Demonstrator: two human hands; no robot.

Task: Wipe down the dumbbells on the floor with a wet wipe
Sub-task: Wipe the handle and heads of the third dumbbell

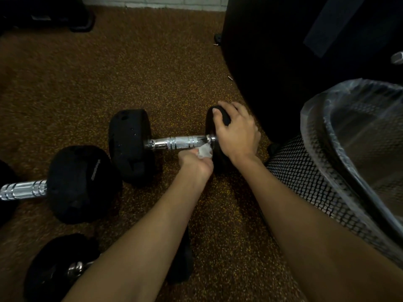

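A black dumbbell (130,147) with a chrome handle lies across the speckled floor in the middle of the view. My right hand (236,132) grips its right weight head from above. My left hand (195,163) pinches a crumpled white wet wipe (205,151) against the handle's right end, close to that head. A second dumbbell (80,184) lies at the left, its handle running off the frame edge. A third dumbbell (58,267) sits at the bottom left, partly hidden by my left forearm.
A black mesh waste bin (309,177) lined with a clear plastic bag stands at the right, close to my right forearm. A large black object (283,62) rises behind the dumbbell. Dark equipment (43,14) sits at the far left corner by the wall.
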